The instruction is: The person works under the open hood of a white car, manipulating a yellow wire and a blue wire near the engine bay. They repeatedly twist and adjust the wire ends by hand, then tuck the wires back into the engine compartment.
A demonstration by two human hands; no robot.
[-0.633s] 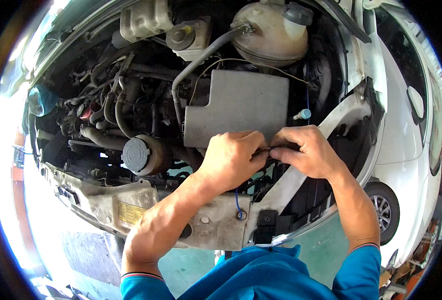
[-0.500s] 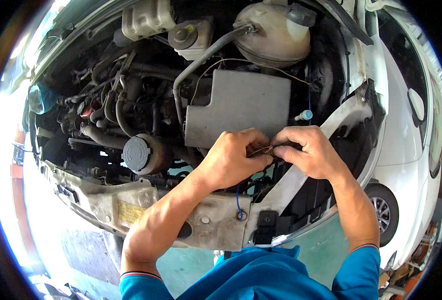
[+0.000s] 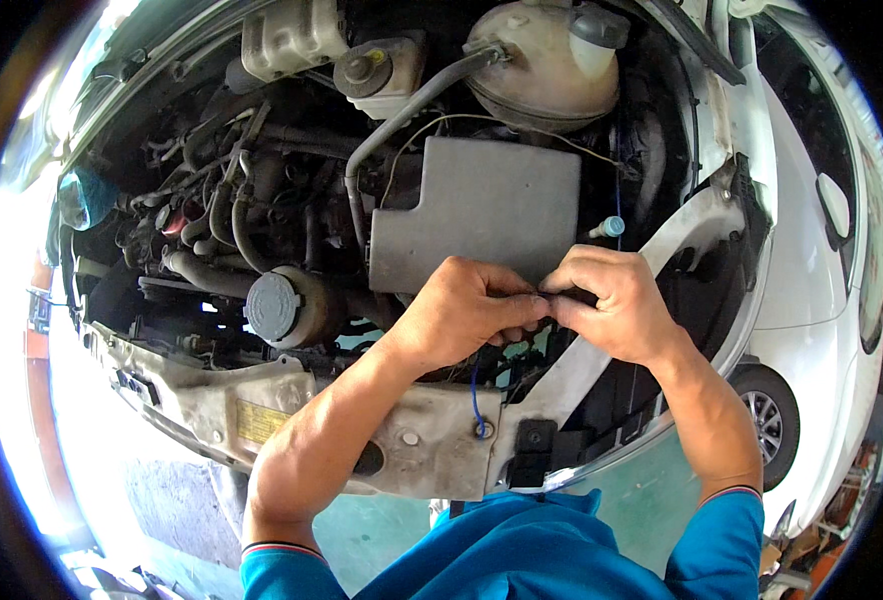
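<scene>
My left hand (image 3: 470, 312) and my right hand (image 3: 610, 300) meet fingertip to fingertip at the near edge of a flat grey cover (image 3: 482, 205). Both are closed in a pinch. Between them is the thin wire that shows half a second earlier; now the fingers hide nearly all of it. Below my left hand a blue wire (image 3: 477, 395) bends down to a hole in the pale front crossmember (image 3: 442, 440). A small fitting with a light blue cap (image 3: 612, 227) stands just beyond my right hand.
A translucent tank (image 3: 542, 85) and a grey hose (image 3: 417, 105) lie beyond the cover. To the left are a grey-capped reservoir (image 3: 274, 308) and several dark engine hoses. A pale diagonal brace (image 3: 567, 385) runs beneath my right hand. A white car (image 3: 807, 260) stands at right.
My fingertips have drawn closer together, and the wire seen between them is now covered. My left thumb and fingers have shifted slightly right. The engine parts stay in place.
</scene>
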